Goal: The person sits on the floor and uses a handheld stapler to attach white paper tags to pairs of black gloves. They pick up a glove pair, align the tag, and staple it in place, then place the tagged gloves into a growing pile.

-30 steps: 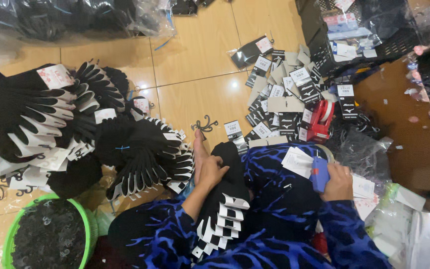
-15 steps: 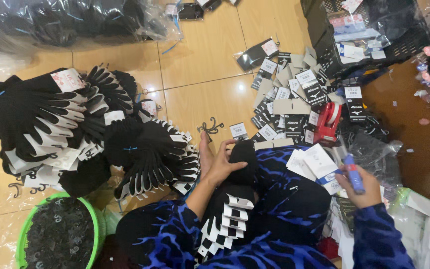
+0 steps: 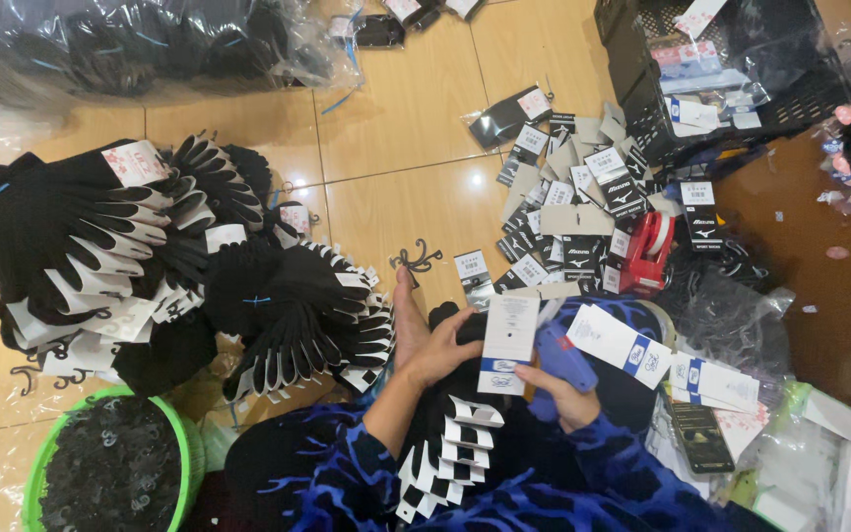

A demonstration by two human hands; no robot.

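My left hand (image 3: 432,340) rests on a black sock on my lap and pinches the lower edge of a white card label (image 3: 509,340) with a blue band. My right hand (image 3: 565,392) grips a blue tagging gun (image 3: 558,363), its nose right beside the label. A row of black socks with white cards (image 3: 445,448) lies along my lap below both hands. Blue patterned sleeves cover both arms.
Fanned piles of tagged black socks (image 3: 140,266) lie on the tiled floor at left. A green basin (image 3: 179,443) of small black hooks sits at lower left. Loose labels (image 3: 573,207), a red tape dispenser (image 3: 647,251), a black crate (image 3: 701,79) and a phone (image 3: 698,438) lie at right.
My right hand has come in from the right with the blue gun to the lap. My left hand now holds a white label against the sock.
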